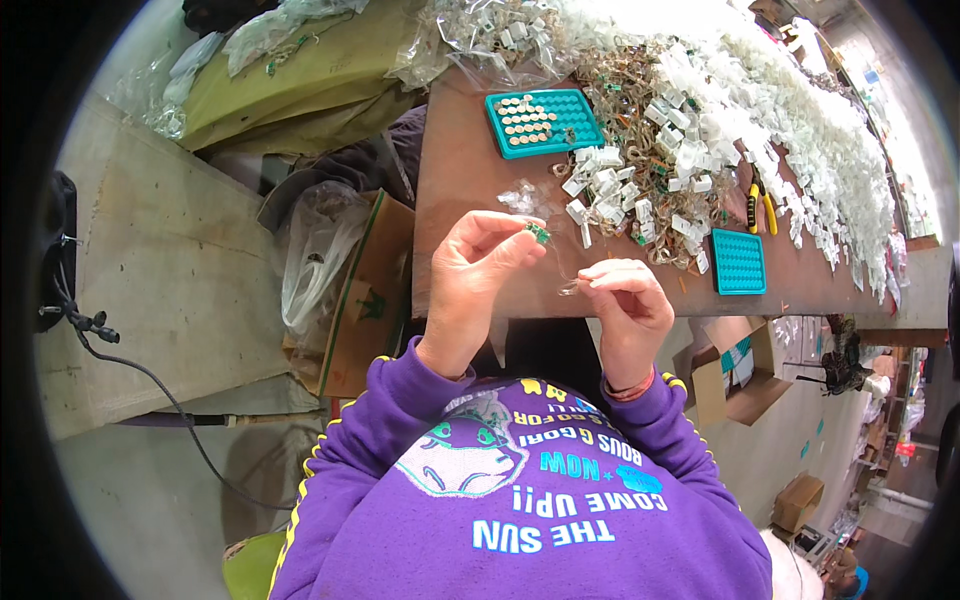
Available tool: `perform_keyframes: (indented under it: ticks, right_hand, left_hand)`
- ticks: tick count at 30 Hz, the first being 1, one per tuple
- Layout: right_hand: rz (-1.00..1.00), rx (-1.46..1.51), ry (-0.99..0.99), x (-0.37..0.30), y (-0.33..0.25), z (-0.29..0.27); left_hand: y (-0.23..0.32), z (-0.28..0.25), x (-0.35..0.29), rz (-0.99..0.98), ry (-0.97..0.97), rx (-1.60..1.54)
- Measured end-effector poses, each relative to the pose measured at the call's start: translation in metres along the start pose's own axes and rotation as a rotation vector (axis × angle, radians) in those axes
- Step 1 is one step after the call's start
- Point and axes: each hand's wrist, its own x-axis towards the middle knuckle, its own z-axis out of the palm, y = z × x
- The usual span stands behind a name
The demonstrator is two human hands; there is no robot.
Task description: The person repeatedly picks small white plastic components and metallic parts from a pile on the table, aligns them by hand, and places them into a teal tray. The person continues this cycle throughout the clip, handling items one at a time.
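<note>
Over the near edge of the brown table, my left hand pinches a small green circuit board between thumb and fingertips. From the board a thin, pale wire runs down toward my right hand. The fingers of that hand are pinched on the wire's looped end. Just beyond my left hand, a little heap of clear plastic bits lies on the table. Past it sits a teal tray with rows of round, silvery discs in part of its pockets.
A large pile of white plastic housings and tangled wires covers the table's far and right parts. Yellow-and-black pliers lie by it, near a second teal tray. Cardboard boxes stand left and right below the table.
</note>
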Motion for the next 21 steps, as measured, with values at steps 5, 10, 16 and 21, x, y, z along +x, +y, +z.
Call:
perform_keyframes:
  ticks: [5,10,16,21]
  right_hand:
    - [0.029,0.076,-0.028,-0.001,0.000,-0.007]
    - [0.152,0.175,0.013,0.002,-0.005,-0.010]
    - [0.004,-0.277,-0.148,0.017,-0.017,-0.015]
    - [0.431,0.087,-0.175,0.003,-0.013,-0.003]
  left_hand:
    - [0.005,-0.005,0.004,-0.006,-0.071,-0.069]
    - [0.009,-0.003,0.001,-0.013,-0.095,-0.078]
    - [0.004,-0.003,-0.003,0.206,-0.214,0.380]
    - [-0.004,-0.001,-0.016,0.171,-0.175,0.467]
